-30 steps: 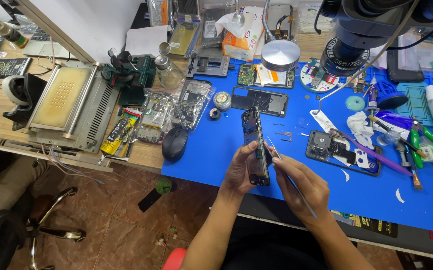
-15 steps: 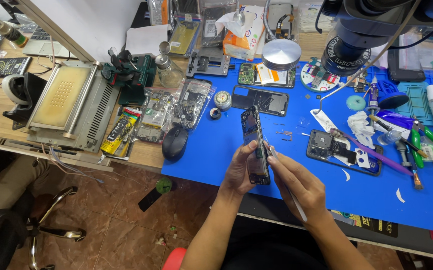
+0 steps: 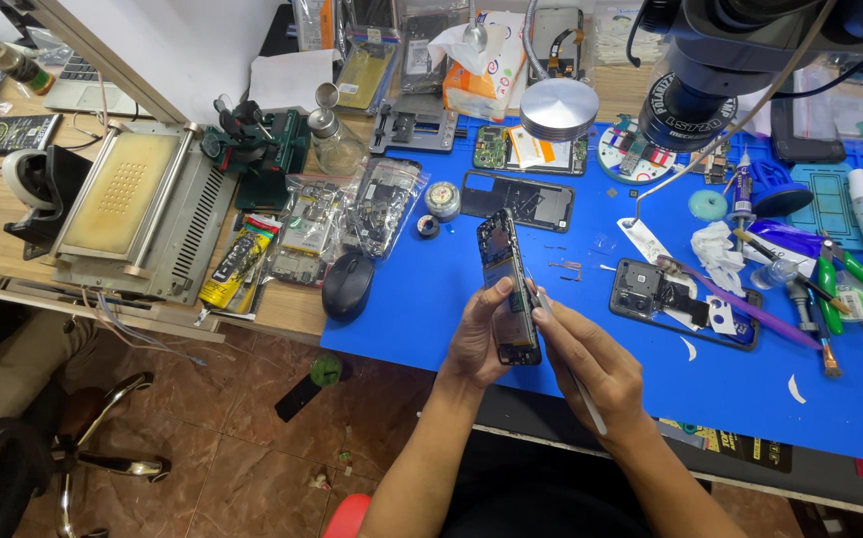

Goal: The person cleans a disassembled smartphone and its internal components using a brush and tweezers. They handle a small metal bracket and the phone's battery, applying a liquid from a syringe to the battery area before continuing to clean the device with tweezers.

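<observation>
A: Where is the phone?
B: The opened phone (image 3: 507, 289) stands above the near mat (image 3: 431, 299), gripped by the left hand (image 3: 479, 339).
A: Progress?
B: Midway, I judge; the right hand (image 3: 591, 364) pinches a thin tool (image 3: 571, 369) at its edge, parts lying loose.

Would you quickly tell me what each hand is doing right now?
Left hand: closed on the opened phone, held upright over the blue mat.
Right hand: closed on a thin tool, tip at the phone's edge.
</observation>
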